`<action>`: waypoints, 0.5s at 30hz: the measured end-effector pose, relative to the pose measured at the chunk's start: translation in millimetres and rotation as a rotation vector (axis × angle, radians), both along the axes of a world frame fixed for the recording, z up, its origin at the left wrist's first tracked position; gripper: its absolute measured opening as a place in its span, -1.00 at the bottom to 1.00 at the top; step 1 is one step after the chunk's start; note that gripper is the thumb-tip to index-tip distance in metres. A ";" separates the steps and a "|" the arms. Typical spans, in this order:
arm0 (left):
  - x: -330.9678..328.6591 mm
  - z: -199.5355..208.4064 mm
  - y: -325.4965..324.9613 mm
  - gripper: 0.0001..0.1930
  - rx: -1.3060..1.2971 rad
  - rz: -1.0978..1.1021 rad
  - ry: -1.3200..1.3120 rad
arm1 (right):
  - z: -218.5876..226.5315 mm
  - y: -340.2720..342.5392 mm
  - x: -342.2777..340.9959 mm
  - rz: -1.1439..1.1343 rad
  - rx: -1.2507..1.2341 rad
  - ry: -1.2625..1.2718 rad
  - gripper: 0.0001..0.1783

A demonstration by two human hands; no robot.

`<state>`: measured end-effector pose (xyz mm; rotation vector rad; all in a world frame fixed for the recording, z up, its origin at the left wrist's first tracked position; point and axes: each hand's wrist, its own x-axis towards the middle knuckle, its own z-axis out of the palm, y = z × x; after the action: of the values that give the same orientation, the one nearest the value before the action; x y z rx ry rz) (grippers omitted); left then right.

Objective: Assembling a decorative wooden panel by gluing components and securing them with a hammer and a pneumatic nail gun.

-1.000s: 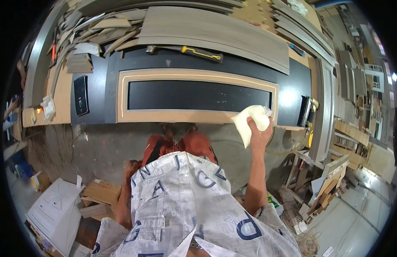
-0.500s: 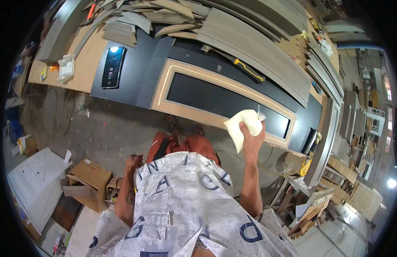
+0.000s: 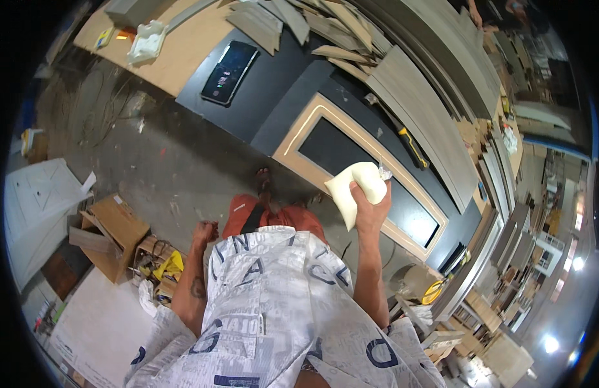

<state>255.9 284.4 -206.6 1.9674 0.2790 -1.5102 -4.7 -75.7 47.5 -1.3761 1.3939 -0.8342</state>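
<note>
My right hand (image 3: 373,210) grips a soft plastic bag of cream-coloured glue (image 3: 355,189), its twisted clear end sticking out past my fingers. The bag hangs over the near side of a light brown rectangular wooden frame (image 3: 291,140). A thin pale bead of glue runs along the frame's face, and inside its opening is a dark panel (image 3: 351,158). My left hand (image 3: 206,231) hangs low by my left side, away from the bench, with its fingers curled in and nothing visible in them.
A hammer with a yellow-black handle (image 3: 412,147) lies beyond the frame, against grey boards (image 3: 429,123). A phone (image 3: 230,72) rests on the dark sheet at the left, near a white tray (image 3: 147,42). Offcuts (image 3: 338,29) pile up behind. A cardboard box (image 3: 115,236) stands behind-left.
My view has turned, so the bench now slants down to the right. The bag stays in my right hand, slightly left of before in the picture. My left hand remains low.
</note>
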 end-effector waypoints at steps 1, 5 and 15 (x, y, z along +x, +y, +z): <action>-2.0 -2.9 5.1 -0.75 -0.022 0.012 0.004 | -0.8 -1.2 5.6 0.010 0.008 -0.016 -0.59; -14.7 -8.2 14.3 -0.74 -0.010 0.080 0.007 | -1.2 -6.9 27.7 0.094 0.017 -0.005 -0.58; -41.1 -5.9 26.1 -0.72 0.081 0.166 -0.011 | -5.3 -15.8 82.3 0.224 0.018 -0.021 -0.53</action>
<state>214.9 310.5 -212.5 1.9624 0.4936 -1.4005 77.6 -91.5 42.2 -1.4736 1.2024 -0.6848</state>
